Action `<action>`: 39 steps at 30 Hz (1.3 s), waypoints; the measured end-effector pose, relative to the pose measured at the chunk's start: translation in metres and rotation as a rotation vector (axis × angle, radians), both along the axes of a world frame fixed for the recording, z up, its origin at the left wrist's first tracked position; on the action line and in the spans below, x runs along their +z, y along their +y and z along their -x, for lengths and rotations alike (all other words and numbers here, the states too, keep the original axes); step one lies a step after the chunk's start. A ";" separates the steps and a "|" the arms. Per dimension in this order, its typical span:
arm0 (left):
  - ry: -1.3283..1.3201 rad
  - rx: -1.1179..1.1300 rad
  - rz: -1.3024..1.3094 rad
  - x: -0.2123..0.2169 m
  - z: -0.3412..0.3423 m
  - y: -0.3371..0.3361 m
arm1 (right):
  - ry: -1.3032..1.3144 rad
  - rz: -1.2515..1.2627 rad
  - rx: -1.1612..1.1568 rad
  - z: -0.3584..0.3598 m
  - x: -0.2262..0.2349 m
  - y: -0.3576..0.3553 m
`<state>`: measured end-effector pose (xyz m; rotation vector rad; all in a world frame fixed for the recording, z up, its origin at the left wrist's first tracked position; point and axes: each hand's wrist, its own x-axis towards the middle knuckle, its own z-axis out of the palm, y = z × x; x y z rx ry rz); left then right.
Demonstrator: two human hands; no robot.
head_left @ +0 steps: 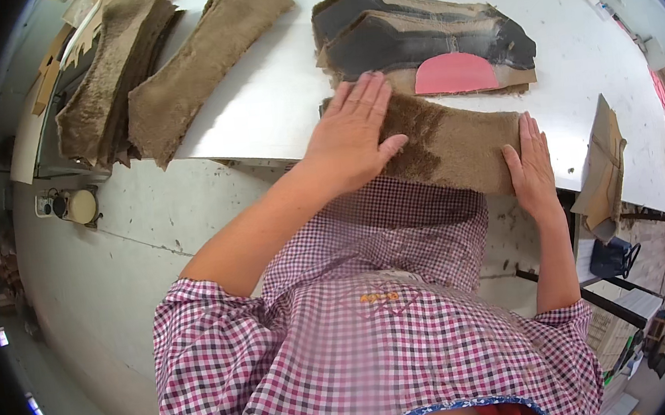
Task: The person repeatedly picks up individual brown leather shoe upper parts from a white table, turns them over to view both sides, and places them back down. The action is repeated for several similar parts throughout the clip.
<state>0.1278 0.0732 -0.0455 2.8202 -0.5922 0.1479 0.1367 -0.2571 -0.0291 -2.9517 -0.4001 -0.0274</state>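
- Brown fleecy fabric piece lay along the near edge of the white bench, slightly overhanging it.
- Left hand rested open and flat on its left end; right hand lay open against its right end.
- Risk, judged: a sideways push could slide it off that edge.
- Dark stacked pieces with a pink insert crowded just behind; open bench lay between them and the brown piles at the far left.
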 end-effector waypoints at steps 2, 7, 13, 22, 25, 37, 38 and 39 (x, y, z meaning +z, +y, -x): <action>0.001 0.075 -0.014 0.003 0.000 0.012 | -0.006 0.018 -0.013 -0.002 -0.002 -0.004; -0.245 -0.100 0.075 0.010 -0.011 -0.026 | -0.016 -0.021 -0.040 -0.002 -0.009 -0.002; -0.151 -0.151 0.245 0.017 -0.027 -0.064 | -0.022 -0.395 -0.070 -0.008 -0.002 -0.021; -0.410 0.598 0.152 0.097 -0.085 0.143 | 0.016 -1.003 -0.237 -0.003 0.005 -0.019; -0.055 0.812 -0.092 0.074 -0.105 0.251 | 0.040 -0.901 -0.216 -0.006 -0.001 -0.018; -0.396 0.207 0.160 0.061 -0.113 0.126 | -0.003 -0.987 -0.058 -0.025 0.046 0.074; -0.294 0.096 0.282 0.057 -0.115 0.094 | 0.022 -1.049 -0.016 -0.034 0.051 0.089; -0.343 -0.013 0.327 0.060 -0.110 0.061 | 0.078 -1.053 -0.064 -0.048 0.051 0.098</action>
